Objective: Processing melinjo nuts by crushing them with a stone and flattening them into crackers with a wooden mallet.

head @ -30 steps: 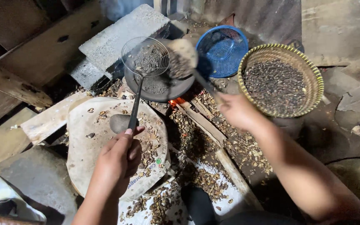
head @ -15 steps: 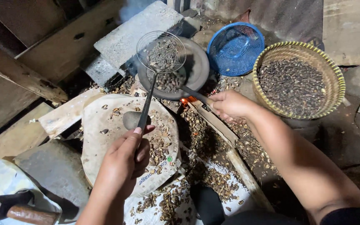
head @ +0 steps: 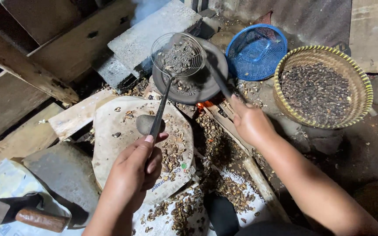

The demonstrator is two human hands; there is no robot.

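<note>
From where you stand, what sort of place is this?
Probably a rough outdoor or shed cooking spot for roasting seeds. A dark pan sits over a small fire between concrete blocks, a woven basket holds dark seeds, and cracked shells litter the ground.

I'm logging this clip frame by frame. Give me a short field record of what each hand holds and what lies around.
left hand: grips the long handle of a wire skimmer, its basket full of dark bits
right hand: holds the handle of a dark pan
skimmer position: over the pan
under pan: small orange flame
right of pan: blue basket, woven basket of dark seeds
near left: hammer
ground: scattered shells
</note>
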